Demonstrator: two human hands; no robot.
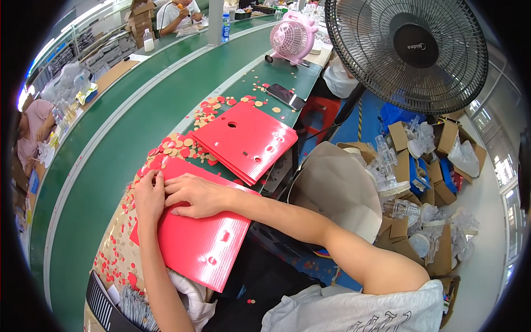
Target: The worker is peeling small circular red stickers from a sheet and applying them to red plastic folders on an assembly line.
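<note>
While the left hand's bunched fingers hide their grip (can't tell) and the right hand lies loosely spread, gripping nothing, on the red sheet atop the counter, it's probably disc-popping, so next calls for steady pressure.

We classify this place as a factory workshop with manual workstations. We base this on the following indicators. A long green worktop, divided by pale rails, runs through the room; beyond it we see one person and a second person. Stacked red sheets with cut holes lie among scattered red and tan discs. On the floor side, we observe open cardboard boxes with clear plastic parts, beside a large black fan.
</note>
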